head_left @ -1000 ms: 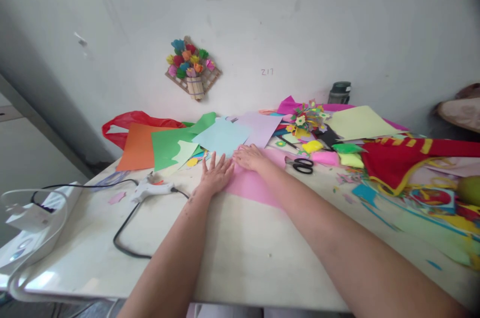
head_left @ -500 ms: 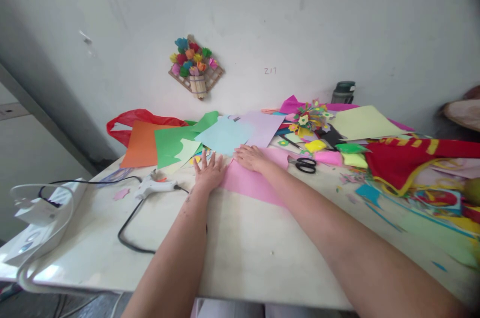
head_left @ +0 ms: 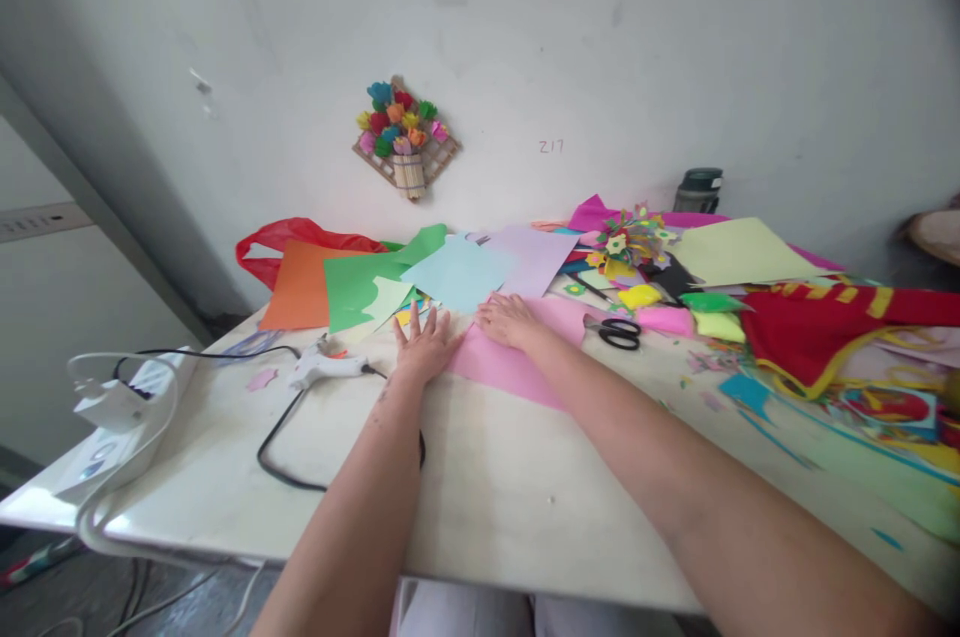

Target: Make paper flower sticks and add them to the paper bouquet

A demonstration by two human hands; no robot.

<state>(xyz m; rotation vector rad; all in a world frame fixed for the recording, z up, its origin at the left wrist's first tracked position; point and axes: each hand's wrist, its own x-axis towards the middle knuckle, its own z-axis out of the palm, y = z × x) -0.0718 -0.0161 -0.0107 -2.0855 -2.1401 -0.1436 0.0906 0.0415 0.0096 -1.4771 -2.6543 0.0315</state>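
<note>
A pink sheet of paper (head_left: 510, 372) lies on the white table (head_left: 510, 487) under my hands. My left hand (head_left: 426, 345) rests with fingers spread at the sheet's left edge. Flat across its upper part lies my right hand (head_left: 506, 319), fingers stretched out and pointing left. Behind them are a light blue sheet (head_left: 461, 272) and a lilac sheet (head_left: 532, 257). Black-handled scissors (head_left: 619, 333) touch the pink sheet's right side. Left of my left hand lies a white glue gun (head_left: 326, 369) with a black cord.
A power strip (head_left: 127, 427) with cables sits at the left edge. Orange (head_left: 296, 287) and green sheets (head_left: 349, 292) lie back left. At the right are bright clay packets (head_left: 664, 319), a paper flower bunch (head_left: 630, 242), red cloth (head_left: 795, 332) and paper scraps. A bottle (head_left: 697, 190) stands by the wall.
The view has shifted slightly left, so everything appears a little further right. Both hands keep almost the same place on the pink sheet.
</note>
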